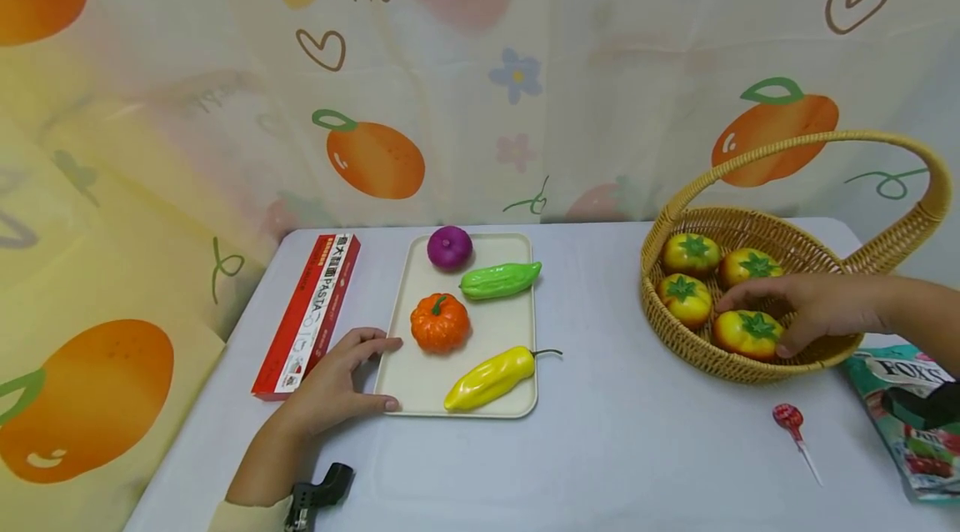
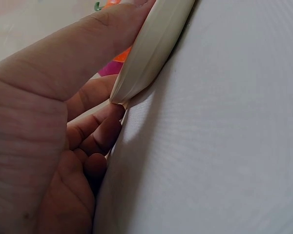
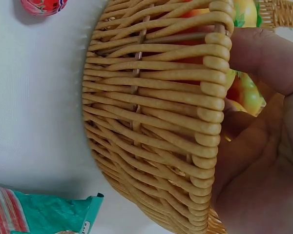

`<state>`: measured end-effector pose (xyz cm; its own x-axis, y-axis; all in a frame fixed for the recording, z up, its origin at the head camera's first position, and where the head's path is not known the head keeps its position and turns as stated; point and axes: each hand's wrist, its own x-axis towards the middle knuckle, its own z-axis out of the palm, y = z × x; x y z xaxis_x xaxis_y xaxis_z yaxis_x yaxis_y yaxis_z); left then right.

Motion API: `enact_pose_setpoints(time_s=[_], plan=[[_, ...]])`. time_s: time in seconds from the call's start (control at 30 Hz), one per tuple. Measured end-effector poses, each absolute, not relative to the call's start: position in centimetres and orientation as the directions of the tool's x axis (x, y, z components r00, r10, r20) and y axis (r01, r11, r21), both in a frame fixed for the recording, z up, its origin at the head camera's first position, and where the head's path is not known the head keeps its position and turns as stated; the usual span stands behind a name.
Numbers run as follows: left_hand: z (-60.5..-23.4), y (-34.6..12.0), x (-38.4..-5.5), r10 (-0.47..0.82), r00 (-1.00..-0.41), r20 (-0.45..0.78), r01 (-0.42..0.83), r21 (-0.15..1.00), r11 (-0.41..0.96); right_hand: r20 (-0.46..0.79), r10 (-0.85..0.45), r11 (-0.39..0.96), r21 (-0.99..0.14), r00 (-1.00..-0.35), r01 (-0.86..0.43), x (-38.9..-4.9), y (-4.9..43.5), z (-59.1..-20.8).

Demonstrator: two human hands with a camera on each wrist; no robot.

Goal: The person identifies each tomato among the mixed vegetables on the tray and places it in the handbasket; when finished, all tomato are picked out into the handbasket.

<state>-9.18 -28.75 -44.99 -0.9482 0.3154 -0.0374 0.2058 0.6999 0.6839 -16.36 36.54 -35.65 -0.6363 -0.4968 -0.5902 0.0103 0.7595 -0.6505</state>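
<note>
In the head view my left hand (image 1: pixel 341 378) holds the left edge of a cream tray (image 1: pixel 483 332), thumb at the near corner and fingers farther up. The tray bears a purple onion (image 1: pixel 450 248), a green bumpy vegetable (image 1: pixel 500 281), an orange pumpkin (image 1: pixel 440 323) and a yellow pepper (image 1: pixel 491 379). On the right, my right hand (image 1: pixel 832 311) reaches into a wicker basket (image 1: pixel 693 357) and grips the nearest yellow-red tomato (image 1: pixel 742 334) between thumb and fingers. Several similar tomatoes (image 1: pixel 684 300) lie around it. In the right wrist view the basket wall (image 3: pixel 156 102) partly hides the grip.
A red and white pasta box (image 1: pixel 307 315) lies left of the tray. A red lollipop (image 1: pixel 790 419) lies in front of the basket, beside a green FOX'S bag (image 1: pixel 903 415) at the right edge. The basket's tall handle (image 1: pixel 810 138) arches over it. Behind the table hangs a printed cloth (image 1: pixel 450 98).
</note>
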Motion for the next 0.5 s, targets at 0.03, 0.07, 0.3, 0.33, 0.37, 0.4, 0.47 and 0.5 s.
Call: enact_pose_setpoints(time_s=[0.03, 0.07, 0.3, 0.33, 0.37, 0.4, 0.47, 0.5], plan=[[-45.03, -28.8, -9.19, 0.316, -0.948, -0.04, 0.205, 0.684, 0.7, -0.588, -0.496, 0.762, -0.647, -0.638, 0.004, -16.32, 36.5, -35.66], [-45.06, -28.85, -9.2, 0.316, -0.948, -0.041, 0.203, 0.685, 0.699, -0.584, -0.498, 0.764, -0.645, -0.641, -0.006, -16.28, 36.48, -35.67], [-45.11, -29.13, -9.11, 0.319, -0.947, -0.045, 0.206, 0.678, 0.706, -0.571, -0.51, 0.748, -0.664, -0.644, -0.004, -15.96, 36.5, -35.76], [-45.06, -29.15, -9.02, 0.318, -0.947, -0.046, 0.205, 0.675, 0.709, -0.569, -0.51, 0.748, -0.664, -0.645, -0.005, -15.95, 36.5, -35.77], [-44.98, -29.17, -8.92, 0.316, -0.948, -0.045, 0.205, 0.672, 0.712, -0.569, -0.509, 0.747, -0.664, -0.646, -0.005, -15.94, 36.51, -35.77], [-44.9, -29.19, -8.82, 0.315, -0.948, -0.045, 0.206, 0.667, 0.716, -0.567, -0.507, 0.75, -0.661, -0.649, -0.009, -15.91, 36.51, -35.75], [-44.74, -29.18, -8.64, 0.312, -0.949, -0.045, 0.206, 0.659, 0.723, -0.557, -0.501, 0.759, -0.651, -0.663, -0.026, -15.81, 36.54, -35.69], [-44.67, -29.16, -8.57, 0.31, -0.95, -0.045, 0.206, 0.657, 0.725, -0.55, -0.495, 0.764, -0.644, -0.672, -0.036, -15.74, 36.55, -35.65]])
